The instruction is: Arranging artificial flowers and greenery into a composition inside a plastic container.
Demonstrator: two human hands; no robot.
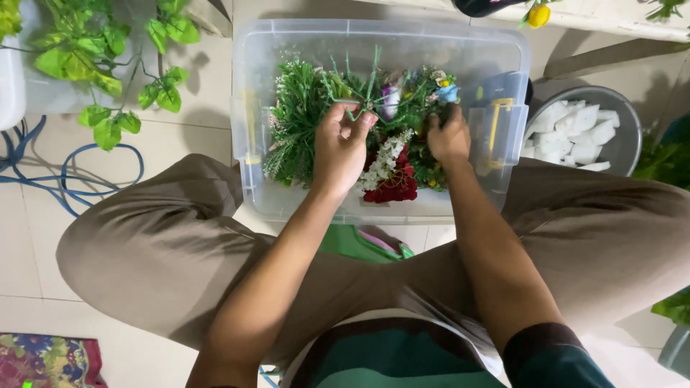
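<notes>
Sorting stems in the tub seems the step; left hand pinches a green stem; right hand closes among flowers, hold unclear; freeing the stem needs a gentle pull.

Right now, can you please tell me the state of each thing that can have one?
Clear plastic storage box: lid off, holding artificial flowers.
Yellow side latch: hanging down, undone.
Thin green plastic stem: pinched in the left hand fingers, raised over the box.
Right hand: closed, pushed into the flowers.
Grey metal bowl: holding white foam pieces.
</notes>
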